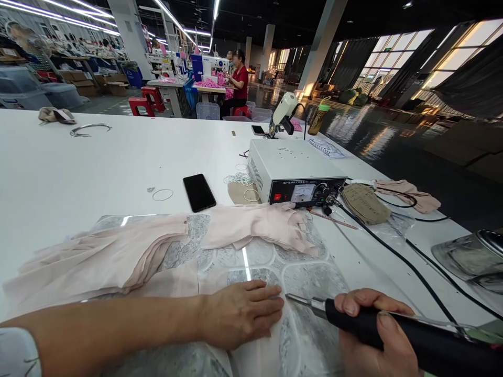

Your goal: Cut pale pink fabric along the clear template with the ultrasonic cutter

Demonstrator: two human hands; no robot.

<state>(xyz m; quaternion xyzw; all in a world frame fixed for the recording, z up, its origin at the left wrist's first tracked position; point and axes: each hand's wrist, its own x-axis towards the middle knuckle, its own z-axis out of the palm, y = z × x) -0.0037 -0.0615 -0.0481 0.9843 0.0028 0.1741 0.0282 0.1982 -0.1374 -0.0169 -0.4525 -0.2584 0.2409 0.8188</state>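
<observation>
i'd press the pale cloth (257, 358) flat at lower centre with my unclenched left hand (245, 314), well clear of the metal-tipped tool (359, 322) that my right hand (381, 335) clasps at lower right.

2 black phones (199, 192), green-capped bottle (318, 118), clear jar (458, 256)

Garment workshop: sewing machine (217, 64) heaped with pink fabric (207, 84), stacked cloth pieces (113, 259), pillars (129, 36), strip lights (216, 10).
</observation>
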